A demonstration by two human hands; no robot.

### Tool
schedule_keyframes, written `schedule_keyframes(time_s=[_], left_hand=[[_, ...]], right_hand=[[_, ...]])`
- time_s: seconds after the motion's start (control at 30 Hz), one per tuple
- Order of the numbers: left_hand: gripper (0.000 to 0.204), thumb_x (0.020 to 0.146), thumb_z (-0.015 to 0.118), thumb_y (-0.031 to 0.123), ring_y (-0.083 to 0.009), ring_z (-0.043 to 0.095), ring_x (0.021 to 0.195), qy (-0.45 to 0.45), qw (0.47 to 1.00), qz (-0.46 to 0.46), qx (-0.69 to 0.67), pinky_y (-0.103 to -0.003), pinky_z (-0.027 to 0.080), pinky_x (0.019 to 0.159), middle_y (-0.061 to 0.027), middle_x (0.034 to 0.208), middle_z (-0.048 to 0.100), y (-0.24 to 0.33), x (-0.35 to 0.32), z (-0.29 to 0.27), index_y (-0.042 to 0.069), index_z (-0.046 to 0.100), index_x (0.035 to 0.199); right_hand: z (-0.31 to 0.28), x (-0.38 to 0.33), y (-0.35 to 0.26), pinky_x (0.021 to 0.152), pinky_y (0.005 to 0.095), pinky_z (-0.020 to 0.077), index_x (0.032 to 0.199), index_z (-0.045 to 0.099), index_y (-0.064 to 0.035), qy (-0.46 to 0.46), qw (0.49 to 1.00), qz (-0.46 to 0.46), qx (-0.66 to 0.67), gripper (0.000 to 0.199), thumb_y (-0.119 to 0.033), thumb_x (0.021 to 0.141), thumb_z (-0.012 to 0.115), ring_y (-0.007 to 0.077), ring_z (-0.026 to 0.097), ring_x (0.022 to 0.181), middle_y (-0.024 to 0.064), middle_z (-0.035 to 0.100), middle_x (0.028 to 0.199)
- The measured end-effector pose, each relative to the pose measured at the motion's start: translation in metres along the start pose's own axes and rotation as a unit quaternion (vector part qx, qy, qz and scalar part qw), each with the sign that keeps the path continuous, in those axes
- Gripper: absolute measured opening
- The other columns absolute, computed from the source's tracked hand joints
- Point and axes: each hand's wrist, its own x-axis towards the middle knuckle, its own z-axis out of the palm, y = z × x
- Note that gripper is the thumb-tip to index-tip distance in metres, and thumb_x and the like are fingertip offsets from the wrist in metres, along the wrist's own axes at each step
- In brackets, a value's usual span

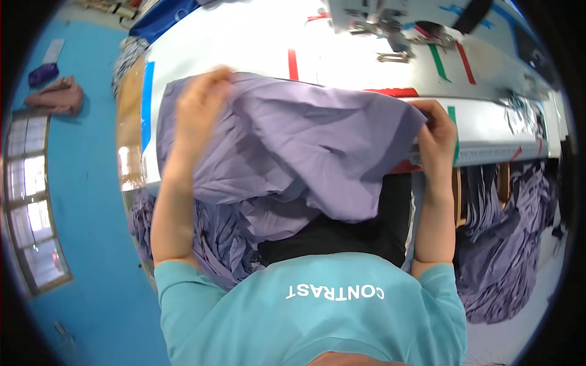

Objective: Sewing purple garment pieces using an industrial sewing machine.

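Observation:
A wide piece of purple fabric [329, 134] is spread in folds over the front of the white table, its lower part hanging over the edge toward my lap. My right hand [438, 131] pinches its right corner between thumb and fingers, slightly raised. Over the fabric's upper left part is my left hand [204, 104], smeared by motion. Its fingertips are close to the fabric's far edge, but whether they grip it does not show.
A sewing machine [384, 30] stands at the back right of the white table [244, 49], which carries coloured tape strips. More purple fabric [223, 244] is bunched below the table at left; a further heap [506, 262] hangs at right. Cloths [58, 96] lie on the blue floor [101, 201].

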Motion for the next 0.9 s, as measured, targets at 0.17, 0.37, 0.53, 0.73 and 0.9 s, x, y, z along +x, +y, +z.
schedule_keyframes(time_s=[0.17,0.37,0.53,0.73,0.9], left_hand=[[0.048,0.089,0.067,0.031,-0.0244,0.061,0.106,0.279,0.936,-0.094,0.193,-0.035,0.047,0.091,-0.0179,0.112,0.065,-0.193,0.048,-0.097,-0.007,0.059,0.117],[0.043,0.083,0.074,0.031,-0.0178,0.063,0.092,0.095,0.937,-0.335,-0.007,-0.032,0.049,0.085,-0.0101,0.093,0.069,-0.271,0.057,-0.103,-0.005,0.066,0.105],[0.026,0.089,0.068,0.021,-0.0127,0.061,0.098,0.146,0.894,-0.208,-0.369,-0.027,0.046,0.089,-0.0066,0.101,0.069,-0.187,0.031,-0.133,0.001,0.066,0.107],[0.029,0.098,0.053,0.016,-0.0188,0.057,0.112,0.122,0.880,0.023,-0.459,-0.038,0.043,0.102,-0.0109,0.123,0.059,-0.071,-0.089,-0.248,0.000,0.054,0.122],[0.027,0.096,0.059,0.019,-0.0166,0.058,0.109,0.315,0.864,-0.125,-0.371,-0.033,0.046,0.097,-0.0085,0.115,0.062,-0.140,-0.117,-0.258,0.001,0.056,0.115]], right_hand=[[-0.005,0.002,-0.001,0.069,0.0178,0.0441,0.097,0.063,0.0023,-0.004,1.000,0.025,0.006,0.010,0.001,0.089,0.058,0.0041,0.055,0.076,0.0001,0.064,0.086],[-0.008,-0.001,0.006,0.069,0.0176,0.0441,0.097,0.062,0.0018,0.004,1.000,0.008,0.005,0.008,-0.002,0.090,0.059,0.0040,0.055,0.076,0.0008,0.063,0.087],[-0.044,0.007,0.001,0.072,0.0186,0.0443,0.100,0.061,-0.0002,-0.065,0.995,0.029,0.076,0.011,-0.003,0.091,0.056,0.0045,0.056,0.082,0.0009,0.062,0.089],[-0.104,0.002,-0.065,0.064,0.0228,0.0439,0.097,0.059,-0.0026,-0.041,0.996,-0.085,-0.001,0.021,-0.023,0.090,0.063,0.0089,0.056,0.076,0.0043,0.061,0.085],[-0.064,-0.004,-0.089,0.065,0.0209,0.0428,0.081,0.060,-0.0010,-0.049,0.987,-0.155,-0.001,0.019,-0.017,0.081,0.069,0.0096,0.056,0.071,0.0042,0.060,0.079]])
